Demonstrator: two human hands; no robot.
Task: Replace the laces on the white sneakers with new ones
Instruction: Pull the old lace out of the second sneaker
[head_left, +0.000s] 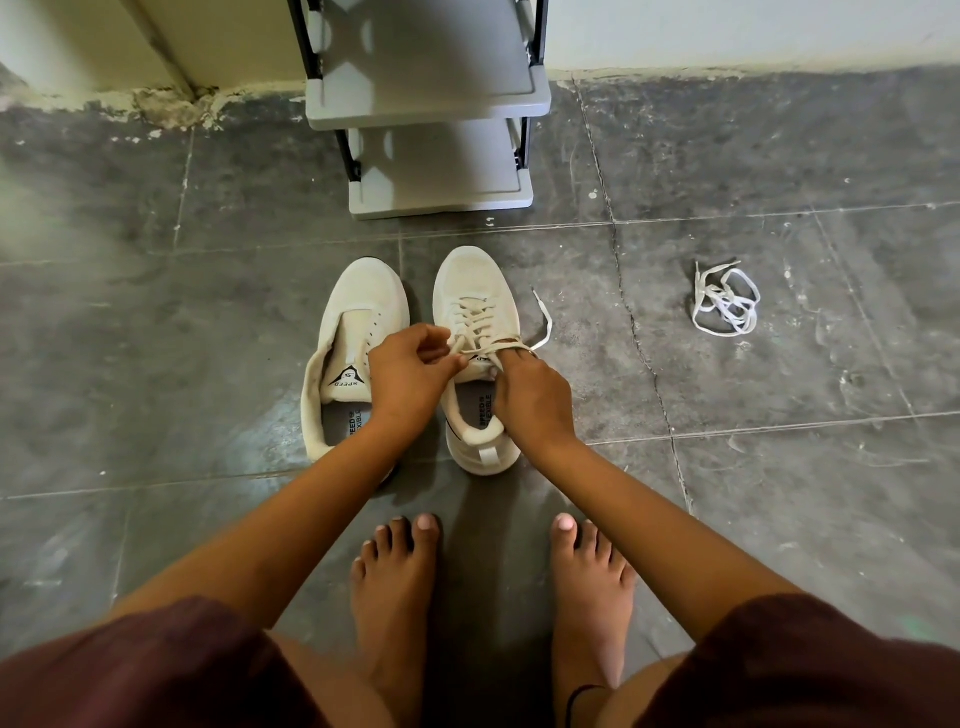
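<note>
Two white sneakers stand side by side on the dark tiled floor, toes pointing away from me. The left sneaker (358, 322) has no lace and its tongue lies open. The right sneaker (475, 291) carries a cream lace (480, 317) crossed through its eyelets. My left hand (405, 376) pinches one lace end above that shoe's tongue. My right hand (530, 400) grips the other end, which trails out to the right (543, 325). A loose pile of white lace (724, 301) lies on the floor further right.
A grey plastic shoe rack (441, 197) with black posts stands right behind the sneakers against the wall. My bare feet (395, 582) rest on the floor just in front of the shoes. The tiles are scuffed and cracked.
</note>
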